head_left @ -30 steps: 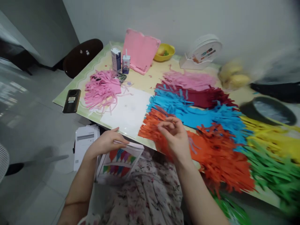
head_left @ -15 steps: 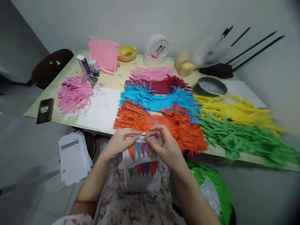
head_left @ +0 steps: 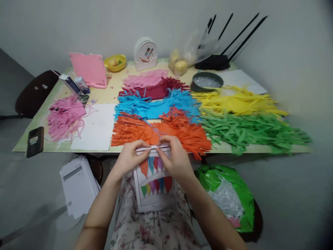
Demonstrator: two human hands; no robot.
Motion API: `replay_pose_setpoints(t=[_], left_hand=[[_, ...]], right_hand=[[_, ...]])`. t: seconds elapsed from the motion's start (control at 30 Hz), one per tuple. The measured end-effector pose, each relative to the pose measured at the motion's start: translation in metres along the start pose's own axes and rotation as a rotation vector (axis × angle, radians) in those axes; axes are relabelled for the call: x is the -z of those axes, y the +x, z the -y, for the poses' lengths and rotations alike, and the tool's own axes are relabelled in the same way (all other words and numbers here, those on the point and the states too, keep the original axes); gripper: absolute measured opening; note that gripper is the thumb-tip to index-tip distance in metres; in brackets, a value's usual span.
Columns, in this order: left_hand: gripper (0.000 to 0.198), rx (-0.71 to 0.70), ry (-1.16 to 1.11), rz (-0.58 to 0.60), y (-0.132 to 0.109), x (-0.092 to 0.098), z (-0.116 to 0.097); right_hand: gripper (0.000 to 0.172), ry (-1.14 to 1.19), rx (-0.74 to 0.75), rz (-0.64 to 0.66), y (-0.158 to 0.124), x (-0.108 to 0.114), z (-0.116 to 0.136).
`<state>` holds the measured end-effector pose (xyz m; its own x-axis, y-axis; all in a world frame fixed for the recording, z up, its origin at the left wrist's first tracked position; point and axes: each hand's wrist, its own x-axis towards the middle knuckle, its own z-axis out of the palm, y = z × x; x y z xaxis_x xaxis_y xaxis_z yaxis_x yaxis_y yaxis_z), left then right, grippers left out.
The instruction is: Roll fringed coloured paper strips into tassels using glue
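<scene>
Over my lap I hold a white packet [head_left: 153,189] printed with rows of coloured pennant flags. My left hand [head_left: 128,158] pinches its top edge at the left, fingers closed. My right hand [head_left: 175,158] pinches the same edge at the right, fingers closed too. Both hands sit just below the table's front edge [head_left: 91,148], right in front of a pile of orange fringed paper [head_left: 177,132].
Fringed paper lies in piles: blue [head_left: 156,106], dark red [head_left: 156,91], pink [head_left: 65,116], yellow [head_left: 239,102], green [head_left: 249,130]. A white sheet [head_left: 93,126], a phone [head_left: 34,140], a dark bowl [head_left: 206,81] and a pink stand [head_left: 88,69] are on the table. A green bag [head_left: 226,194] and papers [head_left: 78,184] are below.
My right hand came down from the orange paper to the packet's top edge. The packet moved from my left side to the middle of my lap. My view swung right.
</scene>
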<state>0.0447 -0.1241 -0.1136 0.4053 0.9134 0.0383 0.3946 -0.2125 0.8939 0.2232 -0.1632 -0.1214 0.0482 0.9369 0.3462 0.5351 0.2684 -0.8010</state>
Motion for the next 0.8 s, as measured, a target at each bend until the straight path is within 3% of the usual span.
replay_pose_setpoints(t=[0.17, 0.33, 0.47, 0.6, 0.7, 0.8], left_hand=[[0.013, -0.145, 0.030, 0.056, 0.014, -0.013, -0.013], [0.015, -0.493, -0.084, 0.302, 0.043, -0.057, -0.050], [0.015, -0.785, -0.206, 0.450, 0.054, -0.127, -0.089], [0.018, -0.935, -0.333, 0.644, 0.035, -0.207, -0.121], [0.024, -0.942, -0.221, 0.887, 0.013, -0.249, -0.137], [0.032, -0.980, -0.060, 1.062, -0.001, -0.262, -0.149]], right_hand=[[0.005, -0.179, 0.221, -0.036, -0.007, 0.032, -0.011], [0.017, -0.328, 0.281, -0.041, -0.032, 0.108, -0.022], [0.020, -0.349, 0.125, -0.006, -0.081, 0.187, -0.013], [0.022, -0.422, -0.093, -0.043, -0.155, 0.250, 0.008], [0.026, -0.549, -0.337, 0.052, -0.212, 0.275, 0.022], [0.029, -0.644, -0.517, 0.168, -0.245, 0.284, 0.030]])
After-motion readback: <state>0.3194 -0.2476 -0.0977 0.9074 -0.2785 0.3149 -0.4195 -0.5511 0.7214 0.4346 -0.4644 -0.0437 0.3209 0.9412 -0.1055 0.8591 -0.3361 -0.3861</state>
